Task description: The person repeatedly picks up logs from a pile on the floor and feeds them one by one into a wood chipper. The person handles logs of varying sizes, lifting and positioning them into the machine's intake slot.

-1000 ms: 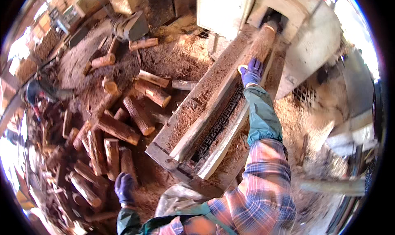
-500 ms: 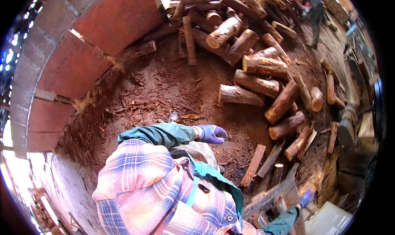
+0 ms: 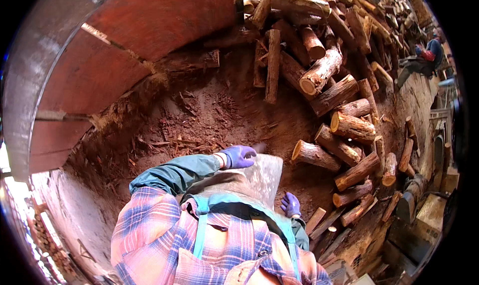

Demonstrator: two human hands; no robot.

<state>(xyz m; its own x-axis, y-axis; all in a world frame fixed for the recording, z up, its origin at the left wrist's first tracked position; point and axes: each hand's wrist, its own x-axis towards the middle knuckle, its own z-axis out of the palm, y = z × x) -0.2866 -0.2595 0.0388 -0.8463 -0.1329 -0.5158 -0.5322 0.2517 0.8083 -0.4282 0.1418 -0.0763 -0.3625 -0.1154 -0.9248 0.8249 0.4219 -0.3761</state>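
Note:
My left hand, in a purple glove, is over the grey, worn-looking cloth at my lap. Its fingers are curled together, and a small blurred greyish thing shows just past the fingertips; I cannot make out its kind. My right hand, also purple-gloved, hangs lower, to the right of that cloth. Its fingers are loosely bent and apart, with nothing seen in them. Short split pieces of wood lie just beyond it. Reddish bark scraps cover the ground ahead of me.
Bark-covered logs lie in a curved heap ahead and to the right, with more piled behind. A red-brown panelled wall curves along the left. Another person sits at the far right, past the logs. Wooden blocks stand at the right edge.
My right hand has come back from the boards at lower right to beside my lap. My left hand has moved slightly left and up. The view has shifted, so the logs appear farther right.

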